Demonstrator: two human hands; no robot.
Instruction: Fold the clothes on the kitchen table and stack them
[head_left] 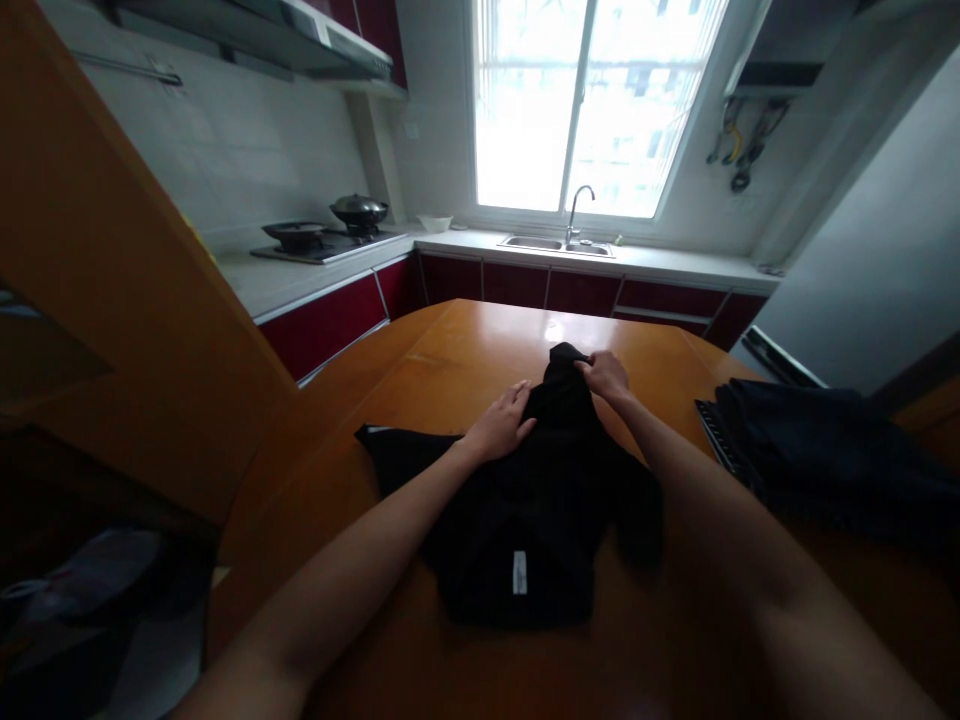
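Observation:
A black garment (517, 510) with sleeves lies spread on the wooden table (330, 480). Its neck end, with a small white label (520, 572), is towards me. One sleeve reaches out to the left and the other hangs out at the right. My left hand (501, 422) rests flat on the cloth, fingers stretched out. Further away, my right hand (606, 376) pinches the far edge of the garment, which is bunched and slightly raised there.
Dark folded clothes (817, 450) are piled at the table's right side. Behind the table run a counter with a sink (559, 245), a stove (330, 245) carrying a lidded wok (360, 210) and a pan (294, 233). An orange wooden panel (127, 260) stands at the left.

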